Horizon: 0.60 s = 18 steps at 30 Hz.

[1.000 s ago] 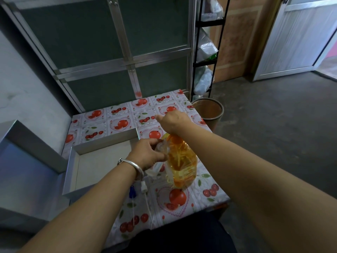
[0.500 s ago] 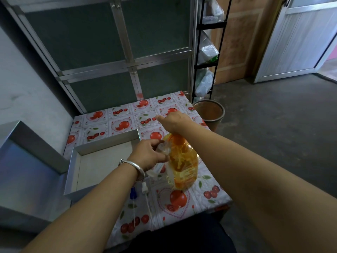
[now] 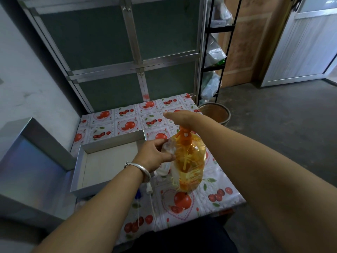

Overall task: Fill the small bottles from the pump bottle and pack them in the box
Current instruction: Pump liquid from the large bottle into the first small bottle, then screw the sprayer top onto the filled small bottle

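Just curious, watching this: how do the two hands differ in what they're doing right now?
The left hand curls round a small clear bottle; the right hand lies flat with straight fingers on the pump bottle's orange head. The left sits lower, at the pump bottle's side; the right is on top. Both are bare.

Box [image 3: 109, 161] walls block left; table [image 3: 209, 190] bare right of pump bottle [image 3: 189, 161].

Head camera looks forward and down, close over the table [image 3: 209, 190].
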{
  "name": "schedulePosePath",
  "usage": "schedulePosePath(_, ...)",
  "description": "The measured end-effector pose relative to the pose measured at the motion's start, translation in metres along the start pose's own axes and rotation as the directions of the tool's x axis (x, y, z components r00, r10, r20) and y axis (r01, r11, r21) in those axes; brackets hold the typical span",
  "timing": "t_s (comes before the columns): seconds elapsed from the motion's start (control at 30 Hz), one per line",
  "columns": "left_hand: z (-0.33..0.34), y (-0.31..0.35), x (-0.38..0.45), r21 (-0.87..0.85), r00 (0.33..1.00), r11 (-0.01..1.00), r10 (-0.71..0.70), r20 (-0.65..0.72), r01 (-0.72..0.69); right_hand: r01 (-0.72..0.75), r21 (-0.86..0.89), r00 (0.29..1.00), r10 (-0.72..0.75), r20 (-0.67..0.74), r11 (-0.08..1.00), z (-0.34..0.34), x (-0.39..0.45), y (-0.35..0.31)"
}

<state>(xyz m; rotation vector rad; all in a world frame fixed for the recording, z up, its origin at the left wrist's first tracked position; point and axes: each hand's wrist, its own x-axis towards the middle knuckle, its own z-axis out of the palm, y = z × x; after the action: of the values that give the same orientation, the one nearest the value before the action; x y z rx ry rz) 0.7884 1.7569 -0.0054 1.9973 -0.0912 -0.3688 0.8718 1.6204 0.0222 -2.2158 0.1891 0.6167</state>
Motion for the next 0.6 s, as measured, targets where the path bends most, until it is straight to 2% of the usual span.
schedulePosePath(0.1,-0.002,-0.001,-0.005,-0.044,0.999,0.999,0.015,-0.031,-0.017,0.042,-0.022,0.993,-0.044,-0.112,0.999,-0.001,-0.004,-0.004)
schedulePosePath(0.17,-0.005,-0.001,-0.009,-0.071,0.998,0.997,0.023,-0.056,-0.027,0.103,-0.124,0.969,-0.127,-0.210,0.987,0.001,-0.008,-0.011)
schedulePosePath(0.27,-0.011,-0.001,-0.018,-0.133,0.995,0.990,0.031,-0.097,-0.044,0.219,-0.215,0.930,-0.270,-0.248,0.952,0.011,-0.019,-0.023)
schedulePosePath(0.43,-0.026,-0.006,-0.036,-0.200,0.982,0.976,0.055,-0.181,-0.091,0.404,-0.108,0.869,-0.418,-0.264,0.908,0.040,-0.041,-0.034)
schedulePosePath(0.6,-0.046,-0.026,-0.057,-0.220,0.956,0.966,0.069,-0.285,-0.136,0.484,-0.028,0.819,-0.463,-0.339,0.875,0.076,-0.047,-0.041)
